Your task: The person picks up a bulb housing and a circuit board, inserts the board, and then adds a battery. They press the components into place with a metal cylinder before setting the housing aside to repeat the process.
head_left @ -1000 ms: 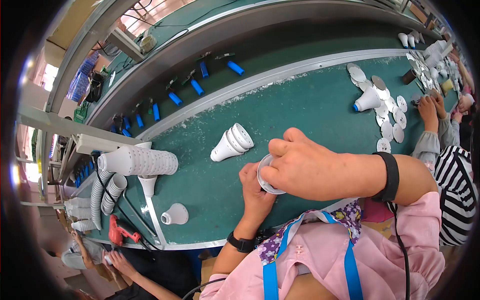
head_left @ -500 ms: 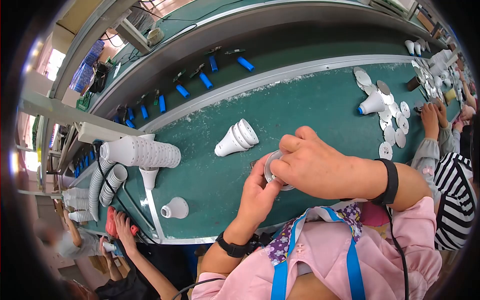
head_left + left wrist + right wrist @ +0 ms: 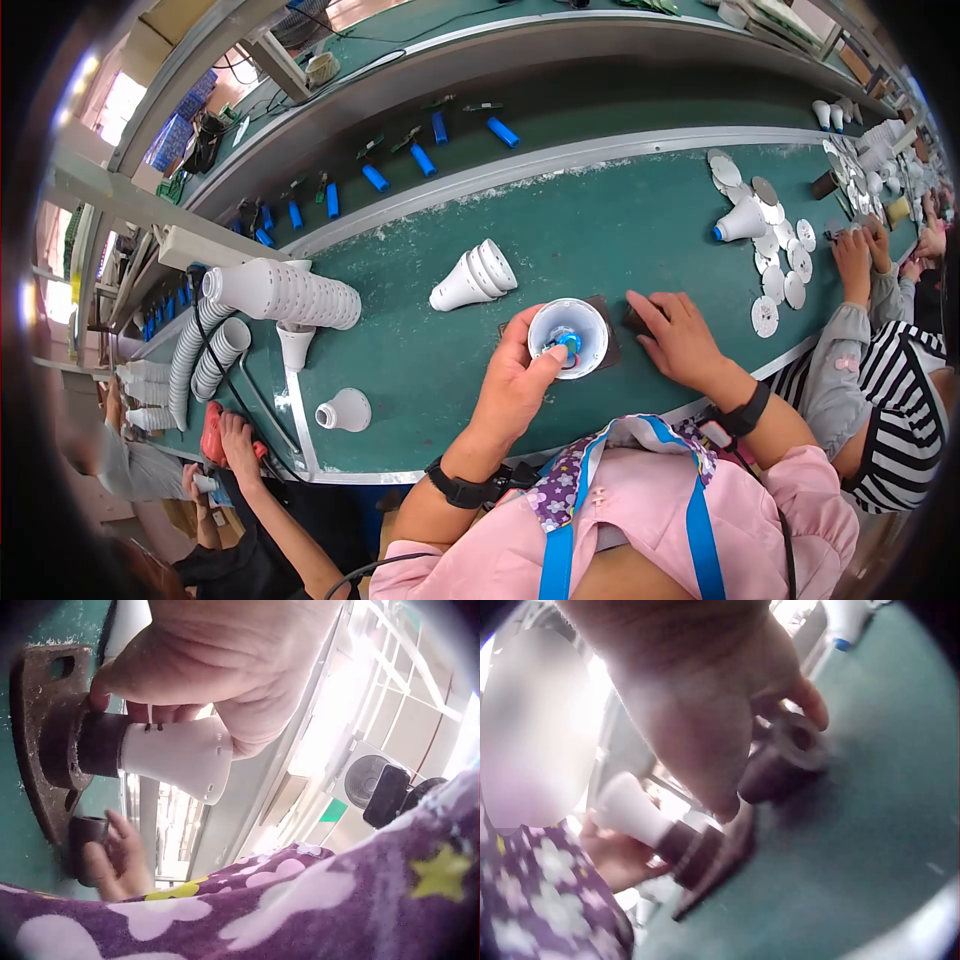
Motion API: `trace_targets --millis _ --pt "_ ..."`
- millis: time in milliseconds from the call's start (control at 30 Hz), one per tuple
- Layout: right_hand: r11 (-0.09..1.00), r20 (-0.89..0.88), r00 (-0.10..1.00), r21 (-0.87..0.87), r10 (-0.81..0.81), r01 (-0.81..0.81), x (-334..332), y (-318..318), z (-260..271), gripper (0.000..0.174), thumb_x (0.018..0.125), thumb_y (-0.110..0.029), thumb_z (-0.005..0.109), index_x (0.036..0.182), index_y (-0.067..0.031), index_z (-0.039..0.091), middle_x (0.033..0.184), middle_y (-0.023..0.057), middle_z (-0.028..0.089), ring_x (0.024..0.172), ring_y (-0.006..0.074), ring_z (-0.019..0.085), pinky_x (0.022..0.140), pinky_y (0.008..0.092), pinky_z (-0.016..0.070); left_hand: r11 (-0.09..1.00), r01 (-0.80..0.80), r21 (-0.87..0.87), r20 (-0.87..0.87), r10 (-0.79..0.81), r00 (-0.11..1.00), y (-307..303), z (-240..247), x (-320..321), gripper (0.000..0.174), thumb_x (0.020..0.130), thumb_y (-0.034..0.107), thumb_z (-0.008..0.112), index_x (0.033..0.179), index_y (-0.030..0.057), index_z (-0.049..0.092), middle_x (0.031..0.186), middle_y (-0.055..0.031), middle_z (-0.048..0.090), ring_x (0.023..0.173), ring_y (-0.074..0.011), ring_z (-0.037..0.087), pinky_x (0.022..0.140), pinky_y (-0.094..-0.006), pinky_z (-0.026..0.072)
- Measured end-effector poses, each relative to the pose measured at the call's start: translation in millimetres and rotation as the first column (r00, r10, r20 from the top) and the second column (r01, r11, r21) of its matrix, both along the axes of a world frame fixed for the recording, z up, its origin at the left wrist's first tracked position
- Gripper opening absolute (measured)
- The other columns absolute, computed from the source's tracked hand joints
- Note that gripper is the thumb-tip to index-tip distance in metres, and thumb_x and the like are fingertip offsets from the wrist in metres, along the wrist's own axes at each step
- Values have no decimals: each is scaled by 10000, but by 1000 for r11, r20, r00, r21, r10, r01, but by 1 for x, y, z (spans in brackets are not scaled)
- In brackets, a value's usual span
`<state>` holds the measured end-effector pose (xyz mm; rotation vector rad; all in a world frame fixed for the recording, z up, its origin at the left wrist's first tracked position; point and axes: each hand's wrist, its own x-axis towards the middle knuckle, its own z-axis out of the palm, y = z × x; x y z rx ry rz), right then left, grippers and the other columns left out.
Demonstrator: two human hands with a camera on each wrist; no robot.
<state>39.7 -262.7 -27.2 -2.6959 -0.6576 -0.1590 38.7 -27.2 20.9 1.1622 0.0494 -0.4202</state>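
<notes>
My left hand (image 3: 510, 390) grips a white cone-shaped bulb housing (image 3: 540, 312), wide mouth facing up, thumb over the rim. Inside it show a blue part and some green (image 3: 568, 345). The narrow end sits in the dark collar of a metal fixture (image 3: 56, 742) on the bench. To the right, my right hand (image 3: 685, 345) holds a dark hollow cylinder (image 3: 776, 769) between thumb and fingers, low over the green surface. The same cylinder (image 3: 88, 844) appears beside the fixture in the left wrist view.
Nested housings (image 3: 475, 275) lie ahead; a longer stack (image 3: 290, 295) lies left, near a single housing (image 3: 345, 410). White discs (image 3: 772, 285) are spread at right, with a blue-tipped housing (image 3: 742, 222). Blue cylinders (image 3: 375, 178) with boards line the shelf. Other people work at both sides.
My right hand has left the housing's mouth and moved right to the dark cylinder. The left hand still holds the housing, now mouth up. The neighbour's hand at left has reached the red tool.
</notes>
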Motion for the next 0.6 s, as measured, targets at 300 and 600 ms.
trace_targets --millis 300,600 --pt "888 305 931 347 199 -303 18 55 120 486 564 -49 683 1030 -107 556 891 85 545 759 260 530 610 314 457 999 13 -40 32 -12 999 0 -4 0 368 844 78 498 1192 19 393 1097 -55 494 1001 -113 488 849 -254 418" --pt "946 238 947 190 214 -262 16 69 124 451 555 -49 675 983 -156 583 805 56 502 724 242 503 585 320 458 996 46 -77 66 -40 997 3 -13 -3 431 851 104 469 1256 11 354 1175 -79 465 1073 -139 459 910 -265 383"
